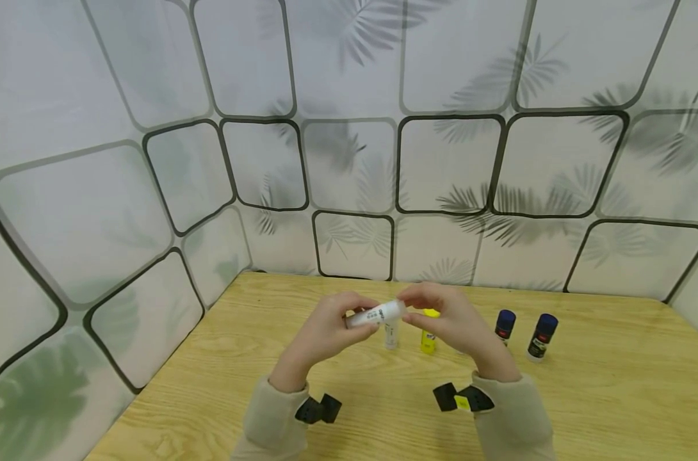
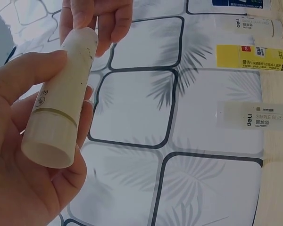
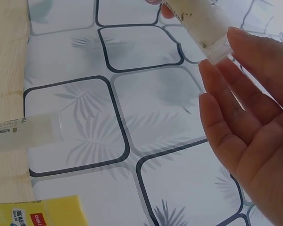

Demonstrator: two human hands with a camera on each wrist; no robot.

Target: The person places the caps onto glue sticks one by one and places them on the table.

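A white glue stick is held up above the table, tilted slightly up to the right. My left hand grips its body, with the thumb along one side and the fingers round the other. At the far end, my right hand pinches the clear cap between thumb and fingertips. The base of the stick faces the left wrist camera. Behind it, another white glue stick stands upright on the table, partly covered by the held one. Next to that is a yellow glue stick, partly hidden by my right hand.
Two dark glue sticks with blue caps stand to the right on the wooden table. A further white glue stick shows in the left wrist view, mostly hidden behind my right hand in the head view. A patterned curtain rises behind the table.
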